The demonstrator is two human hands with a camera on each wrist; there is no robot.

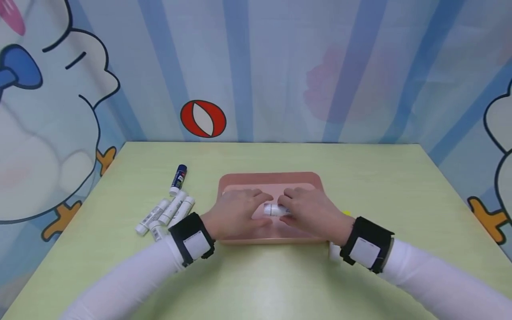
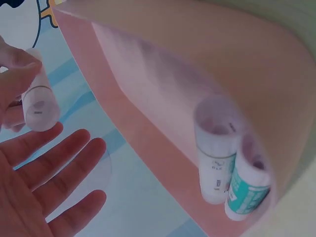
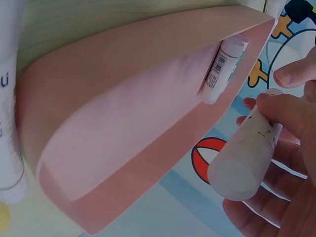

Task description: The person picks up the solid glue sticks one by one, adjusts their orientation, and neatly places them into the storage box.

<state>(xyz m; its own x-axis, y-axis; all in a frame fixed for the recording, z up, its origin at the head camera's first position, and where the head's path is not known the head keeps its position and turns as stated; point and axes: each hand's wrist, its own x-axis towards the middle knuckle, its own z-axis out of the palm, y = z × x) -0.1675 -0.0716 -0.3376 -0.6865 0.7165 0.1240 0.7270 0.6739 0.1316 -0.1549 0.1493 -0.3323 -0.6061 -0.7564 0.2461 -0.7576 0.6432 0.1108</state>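
My right hand (image 1: 310, 211) pinches a white glue stick (image 1: 274, 210) between thumb and fingers, above the pink tray (image 1: 270, 178). Its left end points toward my left hand (image 1: 238, 212). In the left wrist view, the fingers (image 2: 59, 182) of my left hand are spread and hold nothing, close beside the stick. Two more glue sticks lie side by side in the tray: a white one (image 2: 215, 158) and a white-and-green one (image 2: 249, 182). Both hands hide much of the tray in the head view.
Left of the tray lie several white glue sticks (image 1: 172, 208) and a dark blue one with a white end (image 1: 178, 180). Beyond the tray's right edge, a white tube (image 1: 334, 251) and something yellow (image 1: 346, 213) are partly hidden under my right wrist. A patterned backdrop (image 1: 276, 89) surrounds the table.
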